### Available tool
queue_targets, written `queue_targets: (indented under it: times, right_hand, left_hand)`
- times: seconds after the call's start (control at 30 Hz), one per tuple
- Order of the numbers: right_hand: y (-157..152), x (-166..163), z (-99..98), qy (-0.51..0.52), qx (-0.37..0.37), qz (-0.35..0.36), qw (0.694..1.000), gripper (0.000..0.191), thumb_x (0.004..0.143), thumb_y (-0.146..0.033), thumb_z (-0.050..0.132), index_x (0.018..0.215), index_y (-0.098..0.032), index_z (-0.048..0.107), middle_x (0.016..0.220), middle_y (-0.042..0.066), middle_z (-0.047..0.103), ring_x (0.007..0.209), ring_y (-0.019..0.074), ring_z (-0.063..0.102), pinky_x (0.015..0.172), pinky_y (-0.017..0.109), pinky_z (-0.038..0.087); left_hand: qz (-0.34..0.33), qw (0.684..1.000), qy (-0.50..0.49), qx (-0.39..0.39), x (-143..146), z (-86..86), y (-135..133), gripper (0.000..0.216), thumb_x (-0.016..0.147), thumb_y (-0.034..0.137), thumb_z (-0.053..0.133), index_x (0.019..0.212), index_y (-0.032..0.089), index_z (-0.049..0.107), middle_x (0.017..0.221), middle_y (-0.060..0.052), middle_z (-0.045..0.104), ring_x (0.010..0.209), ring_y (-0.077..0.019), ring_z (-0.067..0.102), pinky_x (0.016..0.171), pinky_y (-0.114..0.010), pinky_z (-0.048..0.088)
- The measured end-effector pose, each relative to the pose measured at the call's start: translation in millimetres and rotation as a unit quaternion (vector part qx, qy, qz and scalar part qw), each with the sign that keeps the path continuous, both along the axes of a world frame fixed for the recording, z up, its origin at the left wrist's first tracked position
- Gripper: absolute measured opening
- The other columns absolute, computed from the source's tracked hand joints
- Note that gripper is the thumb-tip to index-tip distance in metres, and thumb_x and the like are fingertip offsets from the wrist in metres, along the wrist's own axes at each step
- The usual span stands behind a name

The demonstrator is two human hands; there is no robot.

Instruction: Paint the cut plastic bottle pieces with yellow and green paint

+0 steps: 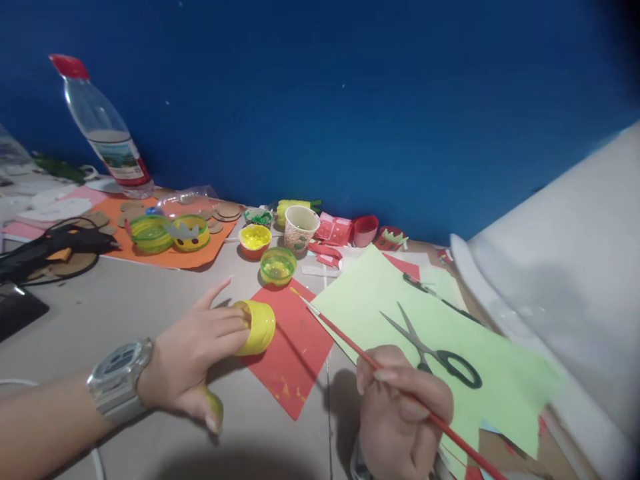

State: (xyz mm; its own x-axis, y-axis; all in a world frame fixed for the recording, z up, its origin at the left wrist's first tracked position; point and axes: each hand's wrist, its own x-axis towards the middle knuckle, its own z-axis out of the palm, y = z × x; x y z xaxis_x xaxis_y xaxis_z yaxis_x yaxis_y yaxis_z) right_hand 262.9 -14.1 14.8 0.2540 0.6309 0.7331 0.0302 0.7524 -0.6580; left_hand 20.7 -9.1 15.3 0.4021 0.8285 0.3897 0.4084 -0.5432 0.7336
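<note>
Fingers of my left hand (pixel 195 353) are pushed into the open end of a short yellow-painted tube (pixel 261 328), holding it on its side over a red paper sheet (pixel 295 353). The thumb sticks out apart, with yellow-green paint on it. My right hand (pixel 400 407) grips a thin red paintbrush (pixel 350 343) like a pen. Yellow paint coats the brush tip, which points up and left, right of the tube and apart from it. Just beyond the tube stands a small green-and-yellow clear cup (pixel 278 265). Behind that is a bowl of yellow paint (pixel 255 239).
Black-handled scissors (pixel 425 347) lie open on light green paper (pixel 370 293). A paper cup (pixel 301 228) stands by a dish of green paint (pixel 259 217). Orange paper (pixel 200 261) carries painted rings and cardboard discs. A water bottle (pixel 107 133) stands by the blue wall (pixel 350 100).
</note>
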Motion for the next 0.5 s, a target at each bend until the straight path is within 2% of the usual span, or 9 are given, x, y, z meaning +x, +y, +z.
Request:
queue_targets:
  times: [0.13,0.23,0.5]
  right_hand:
    - [-6,-2,-3.1,-0.043,0.05,0.047,0.997,0.02,0.096,-0.028,0.045,0.094,-0.019,0.063,0.063,-0.001,0.053,0.048,0.0147,0.047,0.046,0.032,0.039]
    - [-12,1,-6.3,-0.066,0.056,0.08,0.993,0.022,0.098,-0.028,0.041,0.098,-0.019,0.061,0.062,-0.002,0.051,0.047,0.0141,0.045,0.046,0.031,0.039]
    - [-20,4,-11.0,-0.099,0.048,0.065,0.992,0.023,0.099,-0.029,0.036,0.104,-0.024,0.058,0.062,-0.002,0.051,0.046,0.0152,0.044,0.048,0.032,0.04]
  left_hand:
    - [0.007,1.0,-0.007,0.003,0,-1.9,2,0.082,0.072,0.089,0.034,0.099,0.024,0.076,0.086,-0.011,0.073,0.087,-0.032,0.064,0.12,-0.052,-0.001]
    - [-0.003,1.0,0.005,0.0,-2,-2.0,4,0.084,0.072,0.089,0.033,0.104,0.025,0.075,0.087,-0.01,0.072,0.086,-0.0313,0.065,0.12,-0.052,0.0]
    - [0.011,0.999,-0.028,-0.024,-1,-1.9,4,0.083,0.069,0.09,0.039,0.105,0.024,0.077,0.084,-0.01,0.072,0.088,-0.0323,0.064,0.12,-0.052,0.001]
